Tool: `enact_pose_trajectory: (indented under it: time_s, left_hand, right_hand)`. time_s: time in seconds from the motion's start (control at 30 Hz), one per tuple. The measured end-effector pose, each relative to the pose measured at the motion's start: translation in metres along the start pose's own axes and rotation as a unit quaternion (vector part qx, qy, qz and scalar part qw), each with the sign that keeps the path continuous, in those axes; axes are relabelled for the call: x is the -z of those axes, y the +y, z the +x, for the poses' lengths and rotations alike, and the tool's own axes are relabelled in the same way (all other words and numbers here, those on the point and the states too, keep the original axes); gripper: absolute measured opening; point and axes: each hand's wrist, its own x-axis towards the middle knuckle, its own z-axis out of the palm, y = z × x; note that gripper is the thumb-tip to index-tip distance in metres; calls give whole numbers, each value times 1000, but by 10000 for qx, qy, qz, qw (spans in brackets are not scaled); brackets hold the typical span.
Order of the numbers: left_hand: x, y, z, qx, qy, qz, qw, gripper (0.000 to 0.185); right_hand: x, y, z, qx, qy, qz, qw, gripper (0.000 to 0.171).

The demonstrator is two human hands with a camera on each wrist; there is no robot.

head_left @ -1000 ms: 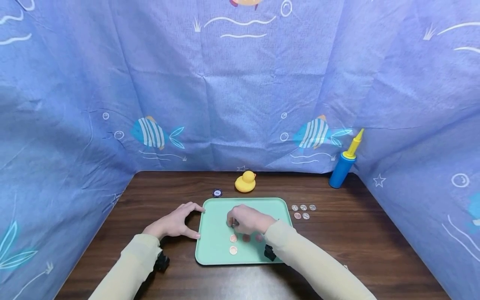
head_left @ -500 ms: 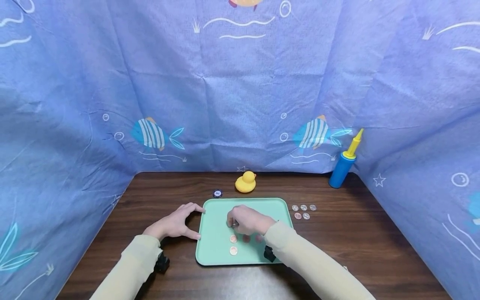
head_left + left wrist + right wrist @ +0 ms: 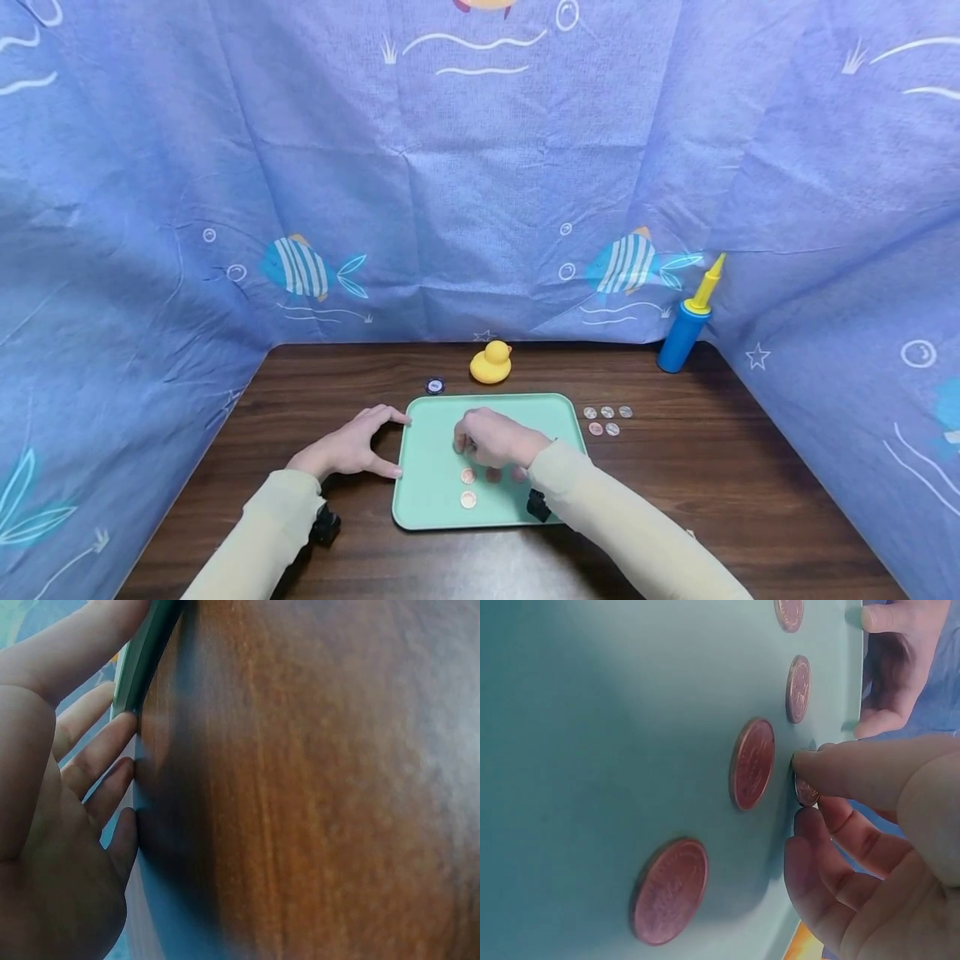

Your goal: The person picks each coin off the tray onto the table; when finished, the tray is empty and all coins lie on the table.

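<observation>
A light green tray (image 3: pixel 431 508) lies on the dark wooden table. My left hand (image 3: pixel 352 440) rests at the tray's left rim, thumb and index finger spread apart and touching it. In the left wrist view the other fingers extend loosely beside the tray's edge. Over the middle of the tray, my right hand (image 3: pixel 493 439) pinches a coin (image 3: pixel 807 790) between thumb and fingers, close to the tray's surface. Several copper coins lie flat nearby, among them a front coin (image 3: pixel 468 500), one coin (image 3: pixel 752 763) close to the fingers, and another coin (image 3: pixel 670 891) farther off.
Right of the tray, several coins sit in two rows, including a silver coin (image 3: pixel 626 412) and a copper coin (image 3: pixel 596 429). Behind the tray are a dark poker chip (image 3: pixel 435 386) and a yellow rubber duck (image 3: pixel 491 363). A blue-and-yellow hand pump (image 3: pixel 684 333) stands at the back right.
Both hands keep nearly the same place. In the head view, the coin in my right hand shows less between the fingers than before. The head view has shifted very slightly.
</observation>
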Motion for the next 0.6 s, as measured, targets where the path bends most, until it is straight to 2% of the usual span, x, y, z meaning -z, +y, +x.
enact_pose_trajectory:
  time_s: [0.47, 0.6]
  left_hand:
    - [-1, -3, 0, -54, -34, -20, 10000, 79]
    - [0, -4, 1, -86, -6, -22, 10000, 79]
  right_hand:
    - [2, -2, -4, 216, 68, -90, 9997, 21]
    - [2, 1, -6, 119, 110, 19, 9999, 22]
